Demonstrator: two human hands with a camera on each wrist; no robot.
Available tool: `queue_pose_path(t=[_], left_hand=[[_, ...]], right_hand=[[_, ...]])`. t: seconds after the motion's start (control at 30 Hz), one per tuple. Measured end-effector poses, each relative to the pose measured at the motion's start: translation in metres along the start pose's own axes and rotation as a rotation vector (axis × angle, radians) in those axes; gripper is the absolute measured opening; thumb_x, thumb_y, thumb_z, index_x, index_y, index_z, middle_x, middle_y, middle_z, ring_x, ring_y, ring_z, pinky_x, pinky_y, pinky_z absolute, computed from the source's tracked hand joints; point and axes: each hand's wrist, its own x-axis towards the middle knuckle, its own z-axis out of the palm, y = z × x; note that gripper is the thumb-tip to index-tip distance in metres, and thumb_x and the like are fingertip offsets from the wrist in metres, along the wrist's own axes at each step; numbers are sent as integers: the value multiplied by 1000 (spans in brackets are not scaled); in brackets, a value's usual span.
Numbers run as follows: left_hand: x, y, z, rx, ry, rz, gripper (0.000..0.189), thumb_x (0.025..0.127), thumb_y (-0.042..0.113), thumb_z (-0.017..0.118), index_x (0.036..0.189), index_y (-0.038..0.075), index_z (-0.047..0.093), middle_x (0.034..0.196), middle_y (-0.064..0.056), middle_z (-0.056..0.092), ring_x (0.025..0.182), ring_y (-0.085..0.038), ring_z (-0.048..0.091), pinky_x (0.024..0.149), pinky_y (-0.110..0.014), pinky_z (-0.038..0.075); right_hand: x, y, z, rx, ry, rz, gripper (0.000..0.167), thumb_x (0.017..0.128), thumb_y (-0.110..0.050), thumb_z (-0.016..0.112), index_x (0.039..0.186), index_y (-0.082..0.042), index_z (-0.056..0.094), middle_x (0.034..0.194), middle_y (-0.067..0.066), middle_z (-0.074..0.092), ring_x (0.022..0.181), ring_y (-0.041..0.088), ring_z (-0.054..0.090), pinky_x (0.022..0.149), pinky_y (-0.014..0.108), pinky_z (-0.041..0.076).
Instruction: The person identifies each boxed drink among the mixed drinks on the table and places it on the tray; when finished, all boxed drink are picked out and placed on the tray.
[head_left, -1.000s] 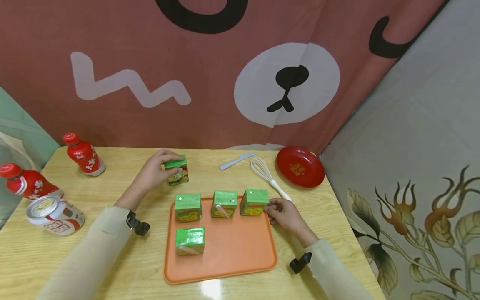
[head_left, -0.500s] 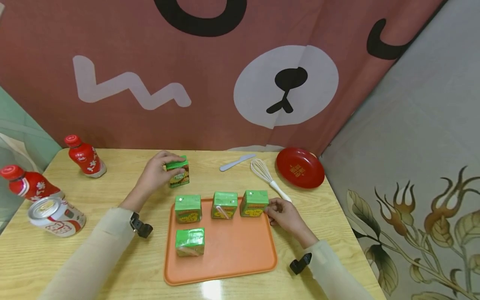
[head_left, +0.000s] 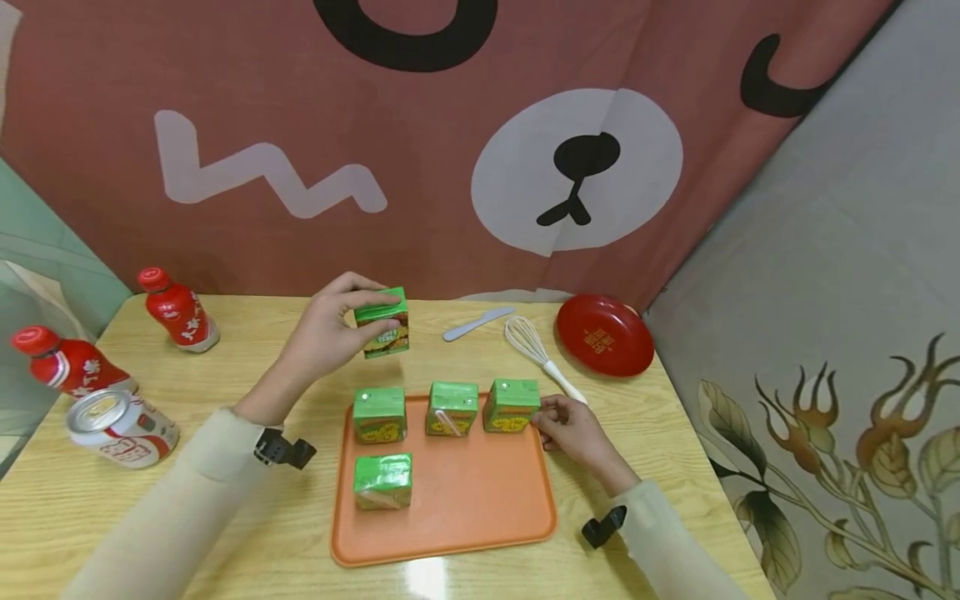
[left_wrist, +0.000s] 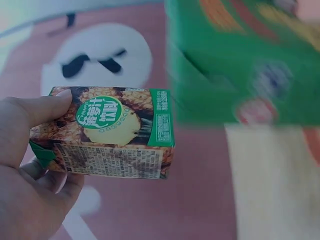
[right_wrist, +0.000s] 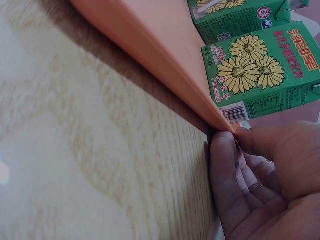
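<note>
My left hand (head_left: 322,333) grips a pineapple juice box (left_wrist: 110,120) between thumb and fingers, raised over the table behind the tray. An orange tray (head_left: 480,508) lies below it. Along the tray's far side stand three green drink boxes: a left one (head_left: 379,415), a middle one (head_left: 452,408) and a right one (head_left: 512,405). Another green drink box (head_left: 382,482) sits nearer me at the tray's left. With thumb and index finger, my right hand (head_left: 573,433) pinches the tray's right rim (right_wrist: 220,117), close by the right box.
At the left are two red bottles, one upright at the back (head_left: 178,310) and one farther left (head_left: 75,362), with a white-and-red can (head_left: 123,427) in front. Behind the tray lie a grey knife (head_left: 477,323), a whisk (head_left: 542,357) and a red plate (head_left: 606,335).
My left hand has lifted the juice box and carried it to the right. The right hand has stayed at the tray's rim, and the boxes on the tray have not moved.
</note>
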Motion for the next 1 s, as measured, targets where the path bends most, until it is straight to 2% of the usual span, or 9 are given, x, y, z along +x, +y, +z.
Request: queue_pose_path(t=[0.17,0.33,0.43,0.53,0.77,1.0], left_hand=[[-1,36,4,-47,-31,109,30,87,14,83,117,18,78,116,7,59,95,-11,58,66,-29,47],[-5,68,8,-96,-54,221,32,83,9,86,113,16,80,114,4,60,97,-13,58,67,-30,45],[-10,83,12,-130,-74,263,32,82,8,87,112,16,80,114,4,61,98,-12,59,69,-30,45],[-16,95,17,-163,-112,275,31,81,9,88,111,17,80,115,5,61,100,-11,60,72,-30,46],[-33,106,37,-193,-182,280,29,83,11,86,111,16,80,115,5,61,96,-9,60,73,-27,50],[-51,103,59,-44,-244,248,27,83,16,86,109,20,81,108,11,60,80,-1,56,63,-22,47]], right_hand=[[-2,-1,0,-3,-9,-3,32,99,-9,67,126,6,58,95,15,68,73,23,66,64,37,59],[-1,-1,-2,-15,-12,3,29,100,-8,66,125,6,58,93,15,68,74,24,66,64,37,59],[1,0,-3,-15,-17,-5,28,101,-5,64,124,9,57,93,18,68,75,28,66,64,41,59],[1,0,-3,-10,-25,-15,27,101,-2,62,124,11,56,93,20,68,76,32,66,64,44,59],[1,1,-1,-10,-1,-19,27,99,-6,66,122,6,59,91,14,68,73,24,66,61,35,58],[0,1,0,-1,4,-23,26,99,-4,66,121,6,60,89,12,68,71,23,66,62,34,59]])
